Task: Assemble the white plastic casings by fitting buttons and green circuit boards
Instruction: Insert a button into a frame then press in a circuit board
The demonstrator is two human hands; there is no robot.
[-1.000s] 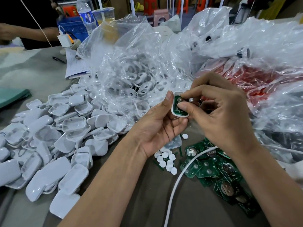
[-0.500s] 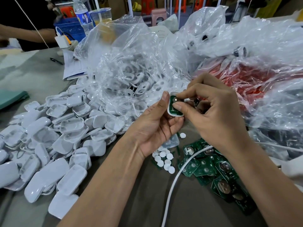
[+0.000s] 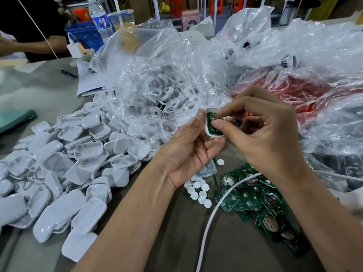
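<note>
Grey tabletop (image 3: pixel 231 250) stretches toward me with a bare strip between my forearms, crossed only by a white cable (image 3: pixel 211 218) that curves from my right wrist down to the near edge. To my left lies a wide heap of white casings (image 3: pixel 64 173), spilling almost to the near edge, so that side is crowded. Behind it a clear plastic bag (image 3: pixel 149 83) full of more white shells rises up, and a red-tinted bag (image 3: pixel 306 91) closes off the far right.

My left hand (image 3: pixel 188 154) grips one white casing (image 3: pixel 208 132), held up above the table: thumb along its left rim, fingers curled beneath it. A green circuit board (image 3: pixel 213 128) sits inside the casing. My right hand (image 3: pixel 261 132) pinches at that board, thumb tip on its lower part and forefinger on the metal disc at the top, the other fingers curled.

Just under my left hand, small white buttons (image 3: pixel 198 191) lie clustered on the table, one stray a little apart. Beside them, under my right wrist, loose green boards (image 3: pixel 253 201) overlap in a pile running toward the right edge.

At the far left corner another person's arm (image 3: pixel 47 41) rests near a water bottle (image 3: pixel 99 18).
</note>
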